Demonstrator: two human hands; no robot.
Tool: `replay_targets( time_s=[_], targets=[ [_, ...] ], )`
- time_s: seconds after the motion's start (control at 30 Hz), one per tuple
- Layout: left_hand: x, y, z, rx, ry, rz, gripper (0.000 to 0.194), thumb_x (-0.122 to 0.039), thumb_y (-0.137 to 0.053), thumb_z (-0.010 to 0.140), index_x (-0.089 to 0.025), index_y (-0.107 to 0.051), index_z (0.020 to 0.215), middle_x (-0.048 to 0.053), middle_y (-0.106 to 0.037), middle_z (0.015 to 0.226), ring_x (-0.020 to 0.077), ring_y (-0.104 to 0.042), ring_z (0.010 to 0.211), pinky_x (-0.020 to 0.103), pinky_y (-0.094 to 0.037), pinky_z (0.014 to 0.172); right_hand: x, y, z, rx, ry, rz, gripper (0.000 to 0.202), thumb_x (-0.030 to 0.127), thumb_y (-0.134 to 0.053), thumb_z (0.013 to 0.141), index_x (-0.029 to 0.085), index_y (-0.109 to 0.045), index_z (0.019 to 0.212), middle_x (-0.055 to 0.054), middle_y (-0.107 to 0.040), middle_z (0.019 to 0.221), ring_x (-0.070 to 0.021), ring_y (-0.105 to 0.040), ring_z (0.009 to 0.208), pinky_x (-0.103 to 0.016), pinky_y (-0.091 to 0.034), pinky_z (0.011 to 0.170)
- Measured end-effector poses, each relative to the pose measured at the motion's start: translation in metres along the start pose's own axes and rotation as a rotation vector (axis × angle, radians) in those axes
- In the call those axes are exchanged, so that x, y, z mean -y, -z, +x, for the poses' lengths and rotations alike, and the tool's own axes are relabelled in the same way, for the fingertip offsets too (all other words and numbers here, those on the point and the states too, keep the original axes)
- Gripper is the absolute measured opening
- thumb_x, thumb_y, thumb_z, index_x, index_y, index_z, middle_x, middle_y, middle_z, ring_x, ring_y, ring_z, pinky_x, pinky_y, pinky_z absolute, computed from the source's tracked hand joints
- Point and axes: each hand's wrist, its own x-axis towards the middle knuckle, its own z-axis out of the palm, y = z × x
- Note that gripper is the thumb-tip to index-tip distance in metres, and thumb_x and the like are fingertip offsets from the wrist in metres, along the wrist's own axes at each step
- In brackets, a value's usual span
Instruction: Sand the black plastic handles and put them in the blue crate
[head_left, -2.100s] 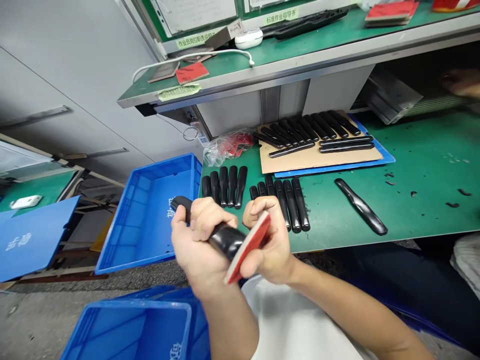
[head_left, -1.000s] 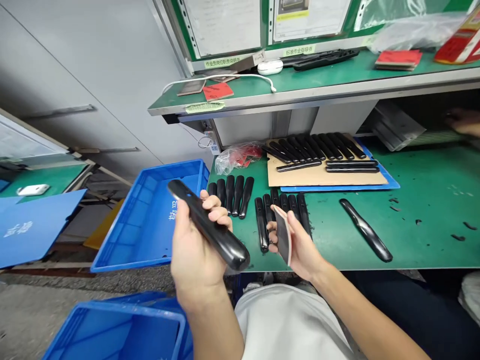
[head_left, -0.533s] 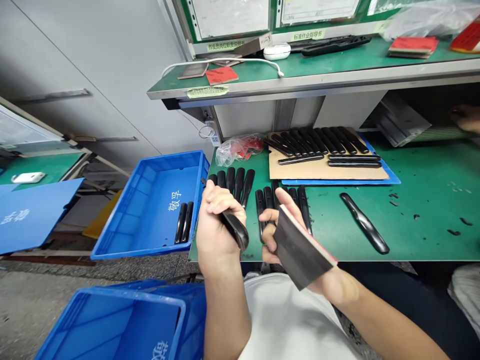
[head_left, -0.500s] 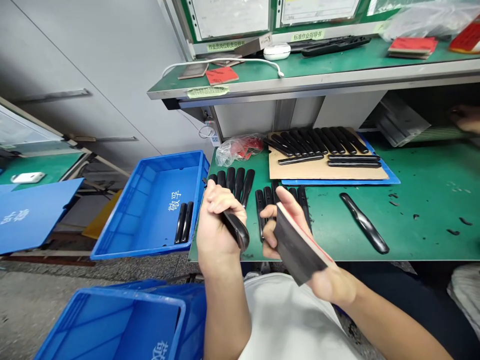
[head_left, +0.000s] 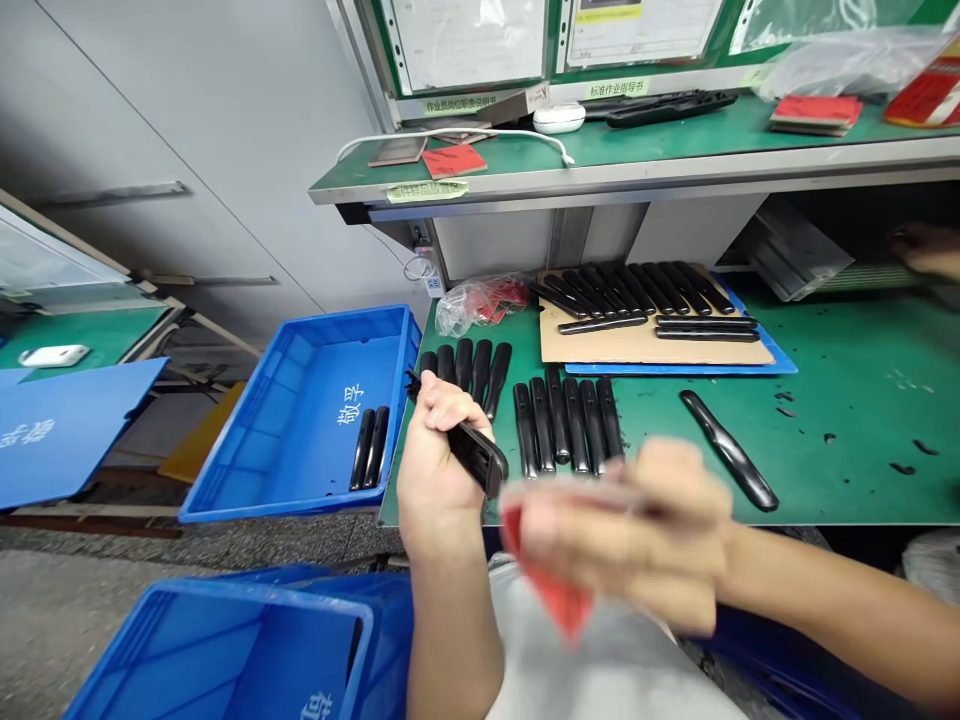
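Observation:
My left hand (head_left: 442,450) is wrapped round a black plastic handle part (head_left: 480,457), whose hollow end points down to the right. Blurred by motion, my right hand (head_left: 637,530) grips a folded piece of sandpaper (head_left: 551,580), its red backing outward. The sandpaper is close to the end of the held part; whether they touch I cannot tell. Behind my hands, several similar black handle parts (head_left: 559,420) lie in a row on the green bench (head_left: 675,400), with another group (head_left: 480,370) to their left. A single handle part (head_left: 729,450) lies apart at the right.
More black parts rest on a cardboard sheet (head_left: 660,348) over a blue board. At left, a blue crate (head_left: 300,490) holds two parts; another blue crate (head_left: 225,590) stands below. A shelf (head_left: 637,165) overhangs the bench. Another person's hand (head_left: 930,250) is at far right.
My right hand has swung its palm over and closed on the sandpaper, so the red side shows instead of the black. My left hand has turned the handle part slightly.

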Motion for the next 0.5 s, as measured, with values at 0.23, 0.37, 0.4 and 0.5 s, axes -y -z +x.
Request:
replay_targets(
  time_s=[0.23, 0.37, 0.4, 0.5],
  targets=[
    [-0.001, 0.008, 0.003, 0.033, -0.048, 0.132, 0.044, -0.026, -0.022, 0.111, -0.02, -0.04, 0.071, -0.009, -0.048, 0.049, -0.001, -0.042, 0.035, 0.005, -0.037, 0.041, -0.017, 0.008, -0.006, 0.045, 0.345, -0.059, 0.019, 0.044, -0.069, 0.09, 0.04, -0.076, 0.107, 0.018, -0.066, 0.134, -0.0159, -0.057, 0.076, -0.032, -0.046, 0.057],
    [0.01, 0.011, 0.0, 0.031, 0.047, 0.266, 0.046, -0.03, -0.029, 0.11, -0.021, -0.036, 0.065, -0.011, -0.033, 0.043, -0.0002, -0.038, 0.032, 0.007, -0.032, 0.037, -0.036, 0.017, 0.005, 0.151, 0.163, -0.04, 0.042, 0.033, -0.07, 0.091, 0.039, -0.063, 0.132, 0.009, -0.067, 0.132, -0.0213, -0.068, 0.097, -0.039, -0.051, 0.073],
    [0.009, 0.014, 0.001, 0.042, 0.04, 0.332, 0.044, -0.028, -0.031, 0.109, -0.02, -0.036, 0.066, -0.011, -0.032, 0.045, -0.0003, -0.037, 0.033, 0.008, -0.031, 0.037, -0.037, 0.02, 0.005, 0.201, 0.192, 0.025, 0.043, 0.032, -0.067, 0.093, 0.037, -0.06, 0.135, 0.007, -0.066, 0.135, -0.0217, -0.069, 0.103, -0.04, -0.051, 0.074],
    [-0.003, 0.035, 0.018, 0.019, -0.232, 0.842, 0.029, -0.019, -0.037, 0.106, -0.018, -0.044, 0.078, -0.009, -0.039, 0.06, -0.0002, -0.036, 0.04, 0.008, -0.034, 0.044, -0.026, 0.033, -0.017, 0.374, 0.349, 0.215, 0.036, 0.035, -0.061, 0.096, 0.027, -0.066, 0.13, 0.003, -0.055, 0.147, -0.0185, -0.07, 0.097, -0.035, -0.052, 0.062]
  ],
)
